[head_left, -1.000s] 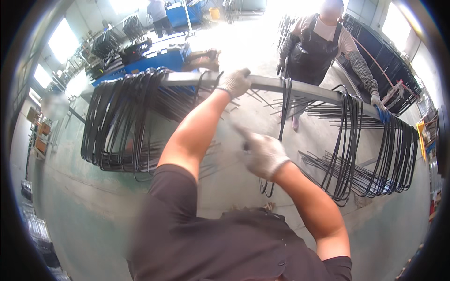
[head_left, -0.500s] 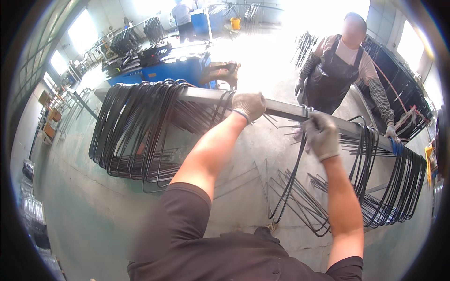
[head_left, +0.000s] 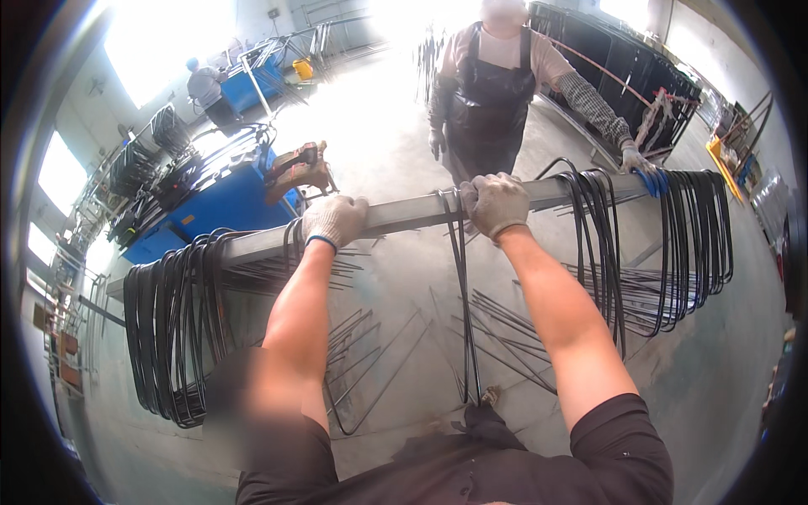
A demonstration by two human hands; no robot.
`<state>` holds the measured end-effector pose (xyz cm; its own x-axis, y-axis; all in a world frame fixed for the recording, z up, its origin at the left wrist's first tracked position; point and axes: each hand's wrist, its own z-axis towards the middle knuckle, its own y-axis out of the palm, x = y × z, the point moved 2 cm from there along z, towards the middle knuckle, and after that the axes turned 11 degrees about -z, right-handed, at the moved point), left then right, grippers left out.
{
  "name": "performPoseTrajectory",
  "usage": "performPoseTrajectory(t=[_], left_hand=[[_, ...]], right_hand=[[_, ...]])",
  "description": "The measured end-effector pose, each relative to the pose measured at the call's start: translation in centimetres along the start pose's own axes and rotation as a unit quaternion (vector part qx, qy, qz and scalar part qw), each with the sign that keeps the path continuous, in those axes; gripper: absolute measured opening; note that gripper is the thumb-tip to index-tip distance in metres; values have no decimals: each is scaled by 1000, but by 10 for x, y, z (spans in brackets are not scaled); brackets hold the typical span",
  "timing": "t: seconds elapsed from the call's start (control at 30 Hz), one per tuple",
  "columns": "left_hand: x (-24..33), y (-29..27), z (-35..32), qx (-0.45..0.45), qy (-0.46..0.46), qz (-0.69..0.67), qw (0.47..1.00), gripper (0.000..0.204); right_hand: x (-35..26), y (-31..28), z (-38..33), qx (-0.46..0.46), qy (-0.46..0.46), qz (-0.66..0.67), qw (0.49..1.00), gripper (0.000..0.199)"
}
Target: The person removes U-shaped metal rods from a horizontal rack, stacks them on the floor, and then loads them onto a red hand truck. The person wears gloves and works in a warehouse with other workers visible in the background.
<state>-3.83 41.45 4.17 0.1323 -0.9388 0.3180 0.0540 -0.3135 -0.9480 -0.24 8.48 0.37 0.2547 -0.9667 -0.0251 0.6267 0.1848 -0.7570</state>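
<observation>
A long grey square metal beam runs across in front of me, with black bent-rod loops hanging from it. My left hand, in a white knit glove, is closed over the beam left of the middle, close beside a few loops. My right hand, in a greyish glove, is closed over the beam too, right of the middle. A pair of narrow black rod loops hangs just left of it, near its fingers. The undersides of both hands are hidden.
Bunched loops hang at the left end and right end. A co-worker in a dark apron stands across the beam, one gloved hand on it. Beyond are a blue workbench and another person. Rods spread low beneath.
My view has swung, and the beam's slant has reversed. My right hand has settled onto the beam, and the middle loops beside it now hang straighter. The left hand stays on the beam.
</observation>
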Motion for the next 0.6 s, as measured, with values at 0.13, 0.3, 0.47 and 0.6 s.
performPoseTrajectory(t=[0.13, 0.3, 0.47, 0.6], left_hand=[[2, 2, 3, -18, 7, 14, 1000, 64], [1, 5, 5, -9, 4, 29, 1000, 63], [-3, 9, 9, -7, -4, 20, 1000, 67], [0, 5, 5, -9, -7, 13, 1000, 68]], right_hand=[[3, 3, -3, 33, 10, 17, 999, 42], [3, 6, -4, 45, 17, 19, 999, 41], [2, 4, -4, 52, 15, 31, 998, 39], [1, 2, -6, 61, 16, 30, 998, 38]])
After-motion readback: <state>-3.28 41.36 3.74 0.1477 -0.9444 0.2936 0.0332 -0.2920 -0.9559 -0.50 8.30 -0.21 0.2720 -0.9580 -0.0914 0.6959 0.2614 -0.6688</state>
